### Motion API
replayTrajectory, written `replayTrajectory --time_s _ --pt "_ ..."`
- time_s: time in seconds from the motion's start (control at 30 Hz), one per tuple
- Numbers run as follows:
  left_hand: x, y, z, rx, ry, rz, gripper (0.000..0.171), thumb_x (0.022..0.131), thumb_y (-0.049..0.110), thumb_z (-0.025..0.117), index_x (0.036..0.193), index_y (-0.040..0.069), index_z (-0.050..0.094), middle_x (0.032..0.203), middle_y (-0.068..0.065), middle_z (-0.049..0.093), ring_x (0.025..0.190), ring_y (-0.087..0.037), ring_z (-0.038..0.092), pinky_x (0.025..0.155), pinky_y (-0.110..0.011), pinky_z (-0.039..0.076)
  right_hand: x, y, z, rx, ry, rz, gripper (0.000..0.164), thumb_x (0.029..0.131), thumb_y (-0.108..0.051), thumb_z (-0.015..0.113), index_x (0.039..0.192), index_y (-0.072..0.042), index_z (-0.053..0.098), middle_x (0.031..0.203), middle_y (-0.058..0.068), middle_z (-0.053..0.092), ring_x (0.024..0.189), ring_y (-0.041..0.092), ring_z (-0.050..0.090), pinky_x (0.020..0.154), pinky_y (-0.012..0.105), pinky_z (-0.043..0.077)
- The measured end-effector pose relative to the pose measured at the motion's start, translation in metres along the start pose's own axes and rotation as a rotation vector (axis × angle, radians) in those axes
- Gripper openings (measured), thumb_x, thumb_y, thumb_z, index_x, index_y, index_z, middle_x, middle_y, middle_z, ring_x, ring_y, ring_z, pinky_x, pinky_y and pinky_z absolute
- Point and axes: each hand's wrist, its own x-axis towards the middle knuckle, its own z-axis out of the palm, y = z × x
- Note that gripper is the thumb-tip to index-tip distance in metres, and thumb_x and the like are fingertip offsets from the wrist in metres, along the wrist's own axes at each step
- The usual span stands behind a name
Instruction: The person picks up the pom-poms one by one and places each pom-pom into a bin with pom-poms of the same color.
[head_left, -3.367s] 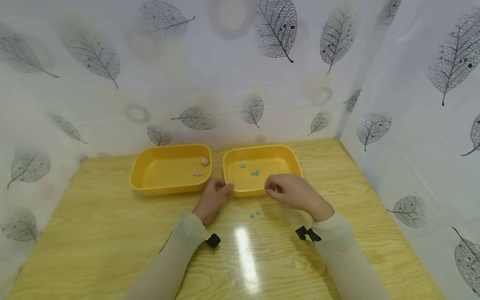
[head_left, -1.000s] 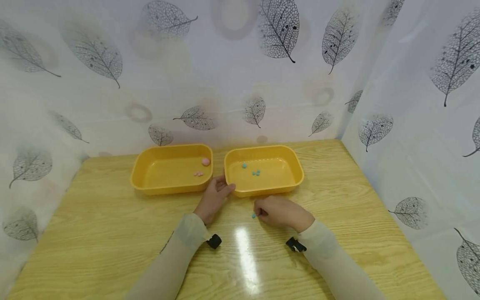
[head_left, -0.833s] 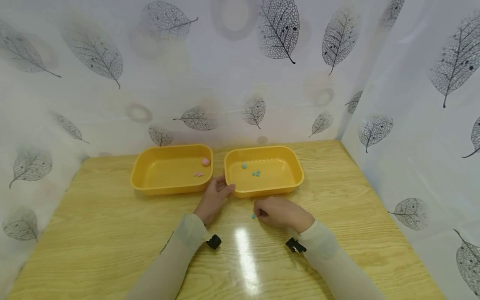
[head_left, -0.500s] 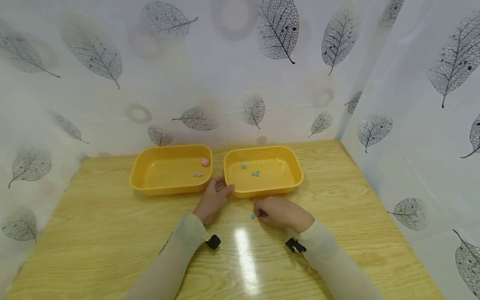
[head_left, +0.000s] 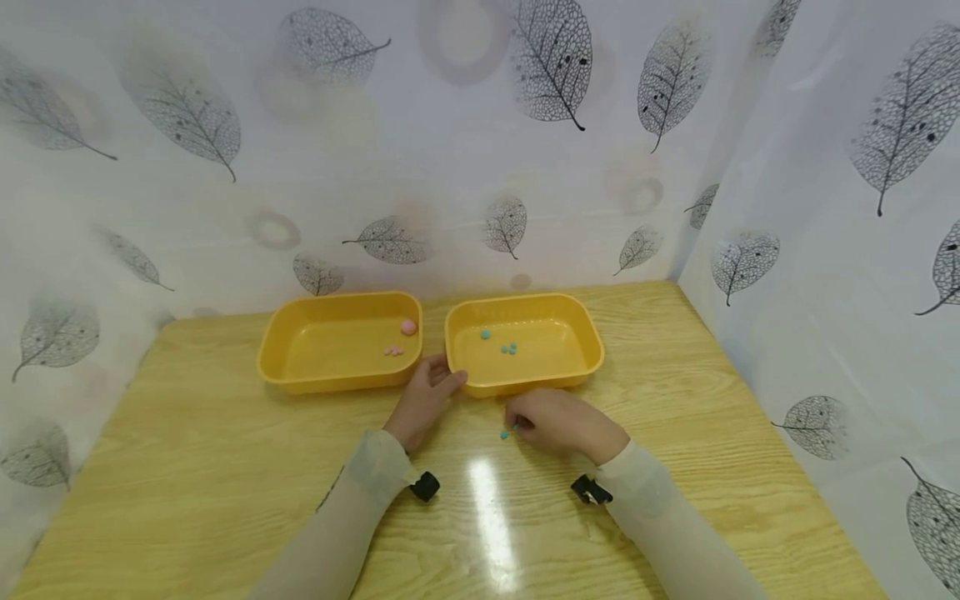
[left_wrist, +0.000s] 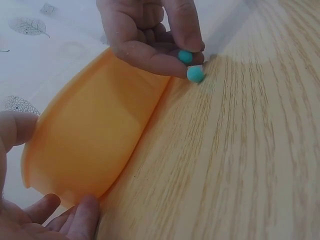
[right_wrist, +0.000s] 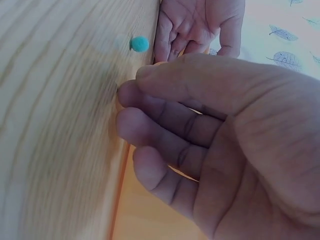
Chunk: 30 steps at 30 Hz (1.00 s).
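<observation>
My left hand (head_left: 424,404) holds the right-hand yellow tray (head_left: 525,385) by its front left corner, thumb on the rim and fingers against the outer wall. Just in front of that tray, low over the table, is my right hand (head_left: 562,423). Its thumb and index finger pinch a small teal pom-pom (left_wrist: 185,56), which the right wrist view hides behind the fingertips. A second teal pom-pom (head_left: 503,434) lies on the wood beside these fingertips; the left wrist view shows this pom-pom (left_wrist: 195,74) too. Inside the right-hand tray sit several teal pom-poms (head_left: 513,350).
Another yellow tray (head_left: 330,385) stands to the left, holding a larger pink pom-pom (head_left: 408,327) and several small pink ones (head_left: 393,351). Behind the wooden table (head_left: 225,483) hangs a white leaf-print sheet (head_left: 450,167), which also runs along both sides.
From the right tray's front rim, my right hand has come down to the two teal pom-poms on the table and pinched one. The left hand has kept its hold.
</observation>
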Motion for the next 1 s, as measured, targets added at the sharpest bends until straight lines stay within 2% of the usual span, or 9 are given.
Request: replayTrajectory --time_s 0.13,0.4,0.6,0.73,1.0 --pt "0.000 0.000 0.000 -0.010 -0.002 0.006 0.068 0.101 0.030 0.068 0.154 0.003 0.036 0.154 -0.020 0.044 0.145 -0.035 0.042 0.118 -0.052 0.038 0.000 0.001 -0.002 0.005 0.013 -0.024 0.018 0.094 0.000 0.066 0.093 -0.015 0.076 0.093 -0.006 0.072 0.078 0.005 0.058 0.075 0.026 0.054" --pt "0.000 0.000 0.000 -0.012 -0.004 0.005 0.066 0.102 0.029 0.067 0.154 0.003 0.036 0.154 -0.020 0.044 0.144 -0.035 0.042 0.118 -0.052 0.038 0.001 0.002 -0.006 -0.029 0.041 -0.037 0.015 0.095 -0.003 0.067 0.087 -0.015 0.070 0.080 -0.009 0.059 0.070 0.006 0.048 0.068 0.023 0.045" --pt "0.001 0.000 0.000 -0.013 0.002 0.003 0.065 0.102 0.029 0.067 0.154 0.003 0.036 0.154 -0.020 0.044 0.144 -0.035 0.042 0.118 -0.052 0.038 -0.002 0.000 -0.011 -0.045 0.063 -0.050 0.011 0.093 -0.003 0.070 0.092 -0.013 0.075 0.088 -0.008 0.068 0.073 0.005 0.054 0.073 0.025 0.053" --pt "0.001 -0.001 0.000 -0.017 0.000 0.007 0.065 0.102 0.029 0.067 0.153 0.002 0.036 0.153 -0.020 0.044 0.144 -0.035 0.042 0.118 -0.052 0.038 -0.003 -0.002 -0.014 -0.036 0.074 -0.056 0.007 0.096 -0.006 0.070 0.095 -0.012 0.074 0.088 -0.008 0.067 0.073 0.005 0.053 0.072 0.024 0.052" --pt "0.000 -0.001 0.000 -0.005 -0.010 0.006 0.065 0.103 0.029 0.066 0.154 0.003 0.035 0.154 -0.020 0.043 0.145 -0.036 0.041 0.119 -0.054 0.036 -0.010 0.002 -0.026 -0.053 0.195 -0.063 0.006 0.097 -0.010 0.071 0.102 -0.011 0.075 0.094 -0.006 0.070 0.082 0.008 0.061 0.076 0.028 0.055"
